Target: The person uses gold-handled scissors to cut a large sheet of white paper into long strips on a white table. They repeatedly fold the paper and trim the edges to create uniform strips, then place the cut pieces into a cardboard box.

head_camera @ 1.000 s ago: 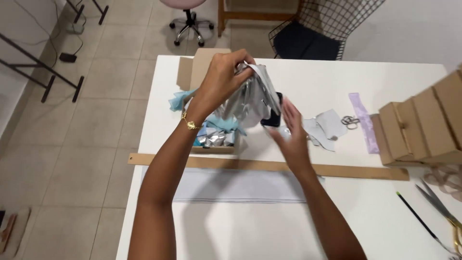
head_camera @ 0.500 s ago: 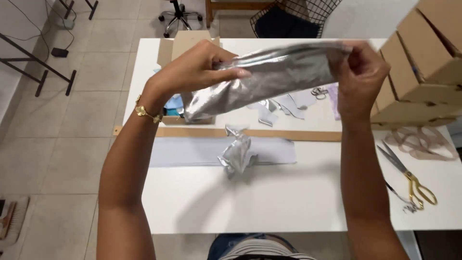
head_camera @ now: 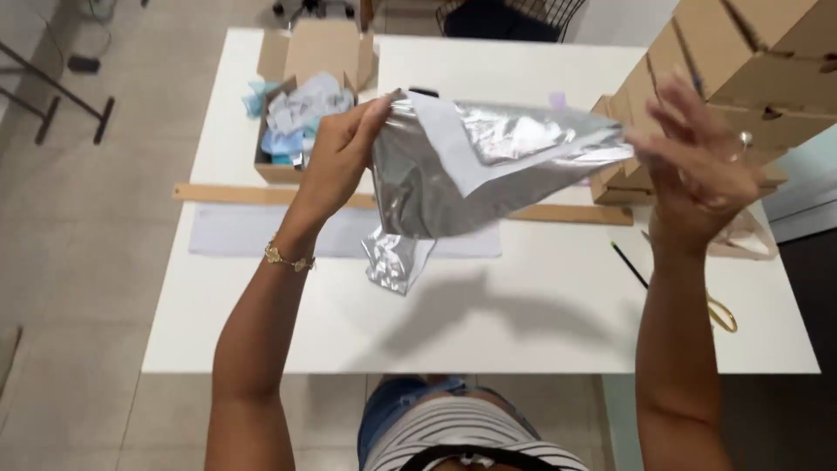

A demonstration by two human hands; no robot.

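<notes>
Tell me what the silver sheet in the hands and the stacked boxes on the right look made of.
Silver sheet: probably thin metallic foil or metallised film, glossy and creased, with a matte white underside showing. Stacked boxes: apparently brown corrugated cardboard, matte, with folded flaps.

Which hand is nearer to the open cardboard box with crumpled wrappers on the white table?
Left. The left hand, pinching the silver foil bag, is just right of the open cardboard box; the right hand is far right, by the stacked brown boxes.
</notes>
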